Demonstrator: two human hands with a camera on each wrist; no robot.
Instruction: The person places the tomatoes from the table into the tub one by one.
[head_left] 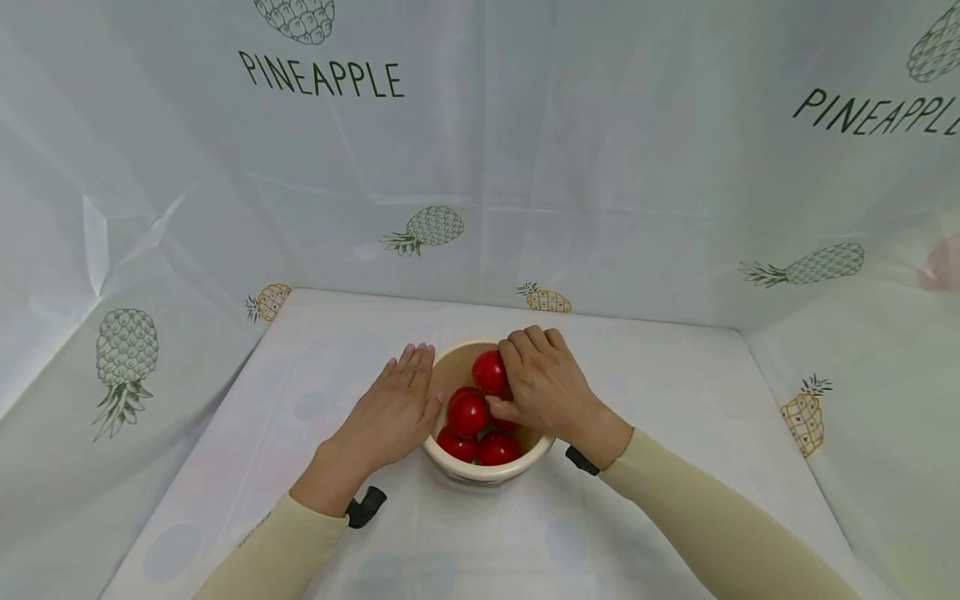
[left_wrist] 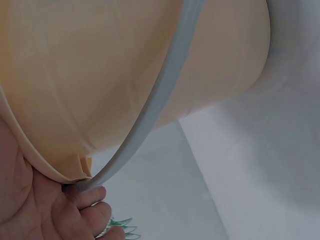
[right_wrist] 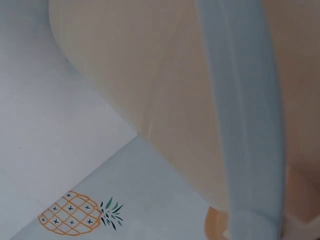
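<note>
A cream bucket (head_left: 481, 472) stands upright in the head view, with several glossy red apple-like balls (head_left: 468, 413) piled inside. My left hand (head_left: 397, 408) lies against the bucket's left rim, its fingers extended and the thumb at the edge. In the left wrist view, its palm and fingers touch the rim beside the joint of the grey handle (left_wrist: 150, 107). My right hand (head_left: 551, 383) reaches over the right side of the bucket, fingers bent, and grips an upper red ball (head_left: 489, 372) between fingers and thumb. The right fingertips are partly hidden; the right wrist view shows mainly the bucket wall (right_wrist: 135, 75).
The bucket stands on a white-covered table (head_left: 360, 550). Behind it hangs a pale sheet (head_left: 600, 183) printed with pineapples, which also covers both sides. The grey handle hangs down along the bucket's outer wall.
</note>
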